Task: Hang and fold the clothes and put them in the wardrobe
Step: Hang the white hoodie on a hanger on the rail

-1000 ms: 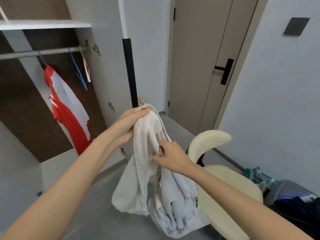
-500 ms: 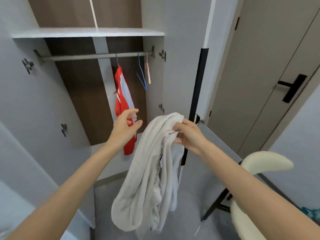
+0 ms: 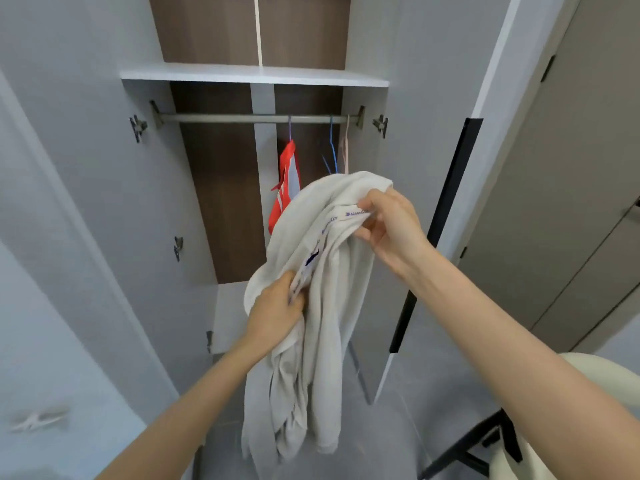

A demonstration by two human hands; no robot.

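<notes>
A person at the open wardrobe (image 3: 254,75) holds a pale garment (image 3: 329,306) centre-frame, the right hand (image 3: 388,223) with its grip pinching the printed neck tape at 2 o'clock and the left hand (image 3: 277,313) clutching bunched cloth at 8 o'clock, apparently finding the collar before reaching for the blue hanger (image 3: 332,143) at 12 o'clock.

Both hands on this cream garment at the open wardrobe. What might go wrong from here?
1. Left hand and right hand both grip the bunched cream garment; freeing one to reach the blue hanger may let the cloth slip.
2. Its lower end hangs low and may drag on the floor.
3. The blue hanger hangs close to the red and white garment, which may get knocked.
</notes>
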